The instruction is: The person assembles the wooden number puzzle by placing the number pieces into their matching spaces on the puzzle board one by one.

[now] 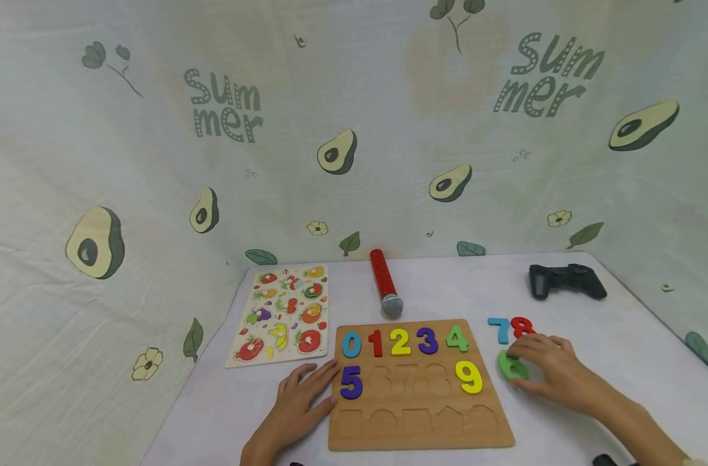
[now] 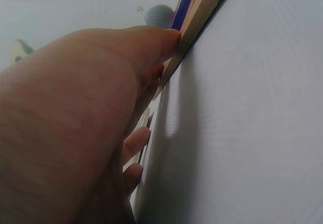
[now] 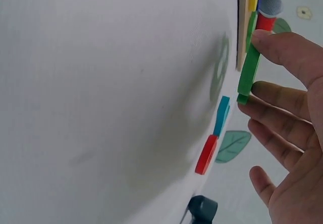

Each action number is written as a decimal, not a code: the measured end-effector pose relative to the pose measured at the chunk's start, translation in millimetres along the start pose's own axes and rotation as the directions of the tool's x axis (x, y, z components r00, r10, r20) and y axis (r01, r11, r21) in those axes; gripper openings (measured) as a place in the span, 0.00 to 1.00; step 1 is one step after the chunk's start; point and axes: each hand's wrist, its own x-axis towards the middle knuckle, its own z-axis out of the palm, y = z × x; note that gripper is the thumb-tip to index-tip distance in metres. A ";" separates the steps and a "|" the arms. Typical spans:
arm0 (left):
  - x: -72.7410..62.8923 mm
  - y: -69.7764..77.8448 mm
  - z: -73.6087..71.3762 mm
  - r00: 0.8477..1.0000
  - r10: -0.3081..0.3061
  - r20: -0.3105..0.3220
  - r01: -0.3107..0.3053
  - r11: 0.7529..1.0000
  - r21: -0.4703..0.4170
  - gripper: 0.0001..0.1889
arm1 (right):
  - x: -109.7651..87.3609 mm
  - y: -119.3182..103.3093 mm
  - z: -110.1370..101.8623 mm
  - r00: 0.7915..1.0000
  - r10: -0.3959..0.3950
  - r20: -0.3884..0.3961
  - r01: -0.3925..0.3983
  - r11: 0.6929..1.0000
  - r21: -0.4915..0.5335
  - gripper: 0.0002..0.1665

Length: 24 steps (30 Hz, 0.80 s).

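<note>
My right hand [image 1: 558,374] pinches a green number 6 piece [image 3: 249,72] between thumb and fingertips. In the right wrist view the piece is lifted off the table, with its shadow on the white cloth. A wooden number board [image 1: 420,440] lies to its left, holding 0 to 4 in the top row, plus a purple 5 [image 1: 351,383] and a yellow 9 [image 1: 468,377] below. Empty outlines show between those two and along the bottom row. My left hand [image 1: 296,408] rests with extended fingers against the board's left edge. Beyond the right hand lie a blue 7 [image 1: 502,329] and a red 8 [image 1: 521,325], partly covered.
A fruit picture board [image 1: 278,317] lies at the left. Behind the number board is a red microphone [image 1: 382,272], its silver head toward me. A black game controller [image 1: 566,280] sits at the back right. A printed cloth [image 1: 389,84] hangs behind the white table.
</note>
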 end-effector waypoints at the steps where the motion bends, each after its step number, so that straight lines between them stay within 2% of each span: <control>1: 0.1 0.1 0.0 1.000 0.003 0.002 -0.003 1.000 0.000 0.32 | 0.1 -0.7 0.4 1.000 -0.004 -0.001 0.004 1.000 0.002 0.27; 12: 0.3 2.1 -0.2 1.000 0.015 -0.014 -0.015 1.000 -0.001 0.31 | 3.2 -10.5 2.0 0.999 -0.046 -0.022 0.046 0.999 0.008 0.26; 20: -0.5 2.6 0.7 1.000 0.010 -0.023 -0.010 1.000 -0.007 0.31 | 7.3 -19.2 2.0 0.999 -0.048 0.005 0.048 0.999 0.016 0.29; 24: -0.1 3.5 -1.0 1.000 -0.011 -0.004 0.011 1.000 -0.010 0.31 | 8.6 -21.2 3.2 0.999 -0.051 0.014 0.051 0.998 0.022 0.29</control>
